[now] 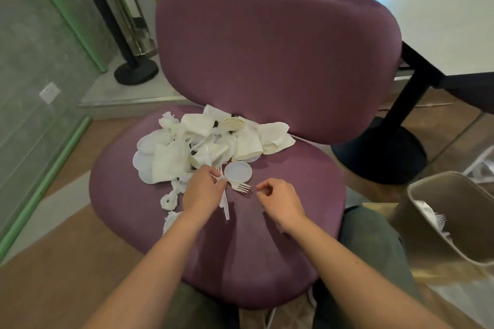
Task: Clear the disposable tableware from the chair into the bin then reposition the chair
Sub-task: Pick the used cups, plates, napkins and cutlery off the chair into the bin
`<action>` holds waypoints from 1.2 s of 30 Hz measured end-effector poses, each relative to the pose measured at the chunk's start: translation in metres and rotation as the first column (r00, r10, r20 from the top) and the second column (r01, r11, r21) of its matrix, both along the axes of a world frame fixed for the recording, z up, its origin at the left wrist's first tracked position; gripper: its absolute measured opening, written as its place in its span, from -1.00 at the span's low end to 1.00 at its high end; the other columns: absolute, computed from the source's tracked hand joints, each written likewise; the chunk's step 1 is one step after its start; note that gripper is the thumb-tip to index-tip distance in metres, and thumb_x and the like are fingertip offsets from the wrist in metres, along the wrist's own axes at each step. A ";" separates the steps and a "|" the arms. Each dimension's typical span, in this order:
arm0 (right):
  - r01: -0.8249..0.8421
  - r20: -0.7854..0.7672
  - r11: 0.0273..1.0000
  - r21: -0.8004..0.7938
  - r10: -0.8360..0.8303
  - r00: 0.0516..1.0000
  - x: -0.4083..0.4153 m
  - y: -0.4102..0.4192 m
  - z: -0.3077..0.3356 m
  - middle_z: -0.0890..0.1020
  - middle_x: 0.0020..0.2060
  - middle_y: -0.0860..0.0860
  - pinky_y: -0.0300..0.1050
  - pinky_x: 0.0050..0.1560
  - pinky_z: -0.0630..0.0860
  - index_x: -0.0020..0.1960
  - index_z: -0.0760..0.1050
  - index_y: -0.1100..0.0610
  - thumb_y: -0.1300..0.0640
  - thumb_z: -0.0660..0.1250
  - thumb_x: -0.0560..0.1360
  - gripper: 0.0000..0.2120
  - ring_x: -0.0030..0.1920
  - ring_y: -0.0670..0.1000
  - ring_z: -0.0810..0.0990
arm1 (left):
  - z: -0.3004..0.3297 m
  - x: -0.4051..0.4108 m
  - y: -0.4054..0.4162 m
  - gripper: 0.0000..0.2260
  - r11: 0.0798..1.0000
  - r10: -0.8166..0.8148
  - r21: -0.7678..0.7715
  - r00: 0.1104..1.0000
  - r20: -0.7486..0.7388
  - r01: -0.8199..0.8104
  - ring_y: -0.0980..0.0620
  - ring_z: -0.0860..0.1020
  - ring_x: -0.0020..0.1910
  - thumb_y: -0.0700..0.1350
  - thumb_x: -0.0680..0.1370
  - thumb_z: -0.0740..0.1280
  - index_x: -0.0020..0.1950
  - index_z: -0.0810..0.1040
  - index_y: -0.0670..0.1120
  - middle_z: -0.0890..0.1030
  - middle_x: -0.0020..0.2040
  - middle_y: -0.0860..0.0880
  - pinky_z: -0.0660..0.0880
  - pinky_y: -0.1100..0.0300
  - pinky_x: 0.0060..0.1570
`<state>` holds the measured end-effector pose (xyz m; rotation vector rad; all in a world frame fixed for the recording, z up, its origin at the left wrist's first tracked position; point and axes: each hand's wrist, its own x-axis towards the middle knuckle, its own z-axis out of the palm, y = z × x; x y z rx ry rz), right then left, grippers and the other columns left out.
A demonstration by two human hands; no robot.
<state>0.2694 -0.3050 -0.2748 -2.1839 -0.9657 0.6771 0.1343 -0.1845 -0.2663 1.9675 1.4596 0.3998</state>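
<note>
A purple chair (280, 221) fills the middle of the view. On the back of its seat lies a heap of white disposable tableware (203, 144): crushed cups, plates, lids and napkins. A round clear lid (238, 171) sits at the heap's front edge, and a white plastic fork (242, 187) lies just in front of it. My left hand (203, 189) pinches white plastic cutlery (225, 205) that hangs down from its fingers. My right hand (280, 199) hovers over the seat to the right of the fork, fingers loosely curled, holding nothing.
A beige bin (427, 211) stands at the right of the chair with white plastic waste inside. A white table (454, 34) on a black pedestal base (382, 154) is behind on the right. A black post base (136, 72) stands at the back left.
</note>
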 end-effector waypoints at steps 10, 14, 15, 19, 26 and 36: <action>-0.097 0.036 0.991 -0.096 0.100 0.994 -0.057 0.034 -0.016 0.62 -0.03 -0.04 -0.01 0.06 0.54 0.06 0.57 0.03 -0.06 0.50 0.38 -0.68 0.04 0.04 0.57 | -0.016 -0.019 0.014 -0.61 0.984 0.111 -0.140 0.994 0.017 -0.108 0.03 0.57 -0.17 0.11 0.47 0.43 0.15 0.38 -0.01 0.54 -0.19 0.10 0.46 0.09 -0.07; -0.112 -0.016 0.991 -0.076 0.111 0.994 -0.063 0.043 -0.020 0.62 0.02 0.01 0.02 0.12 0.51 0.20 0.47 0.07 0.08 0.50 0.39 -0.58 0.09 0.07 0.57 | -0.015 -0.019 0.017 -0.68 0.991 0.073 -0.113 0.997 -0.006 -0.073 0.06 0.56 -0.15 0.08 0.50 0.40 0.19 0.46 0.01 0.54 -0.20 0.13 0.48 0.11 -0.07; -0.110 -0.031 0.991 -0.070 0.108 0.994 -0.063 0.044 -0.020 0.63 0.01 0.01 0.02 0.12 0.52 0.20 0.47 0.07 0.11 0.48 0.41 -0.59 0.09 0.07 0.58 | -0.014 -0.019 0.017 -0.70 0.992 0.065 -0.109 0.998 -0.010 -0.065 0.08 0.55 -0.16 0.07 0.50 0.39 0.18 0.47 0.02 0.53 -0.21 0.14 0.47 0.12 -0.09; -0.076 -0.057 0.993 -0.090 0.071 0.996 -0.057 0.046 -0.020 0.65 -0.01 0.02 -0.05 0.06 0.54 0.21 0.45 0.03 0.16 0.40 0.43 -0.63 0.06 0.07 0.61 | -0.013 -0.020 0.016 -0.74 0.992 0.051 -0.112 0.999 0.001 -0.050 0.09 0.56 -0.19 0.07 0.51 0.38 0.15 0.46 0.05 0.54 -0.20 0.13 0.50 0.11 -0.10; -0.059 -0.097 0.997 -0.058 0.054 0.994 -0.041 0.033 -0.010 0.65 -0.14 -0.01 -0.11 -0.03 0.53 0.10 0.60 0.07 0.26 0.29 0.43 -0.72 -0.02 0.08 0.62 | -0.005 -0.014 0.008 -0.79 0.998 0.062 -0.023 0.997 0.049 -0.061 0.07 0.56 -0.17 0.00 0.51 0.36 0.13 0.47 0.06 0.55 -0.21 0.09 0.47 0.11 -0.16; 0.236 -0.184 0.968 0.090 -0.217 0.959 0.007 -0.013 0.013 0.57 -0.29 -0.04 0.02 -0.16 0.52 -0.11 0.39 0.07 0.18 0.23 0.44 -0.95 -0.25 0.08 0.55 | 0.022 0.046 -0.020 -0.83 0.983 -0.091 -0.121 0.934 0.346 0.140 -0.03 0.60 -0.29 -0.13 0.57 0.34 0.12 0.44 0.06 0.51 -0.22 -0.01 0.63 0.03 -0.30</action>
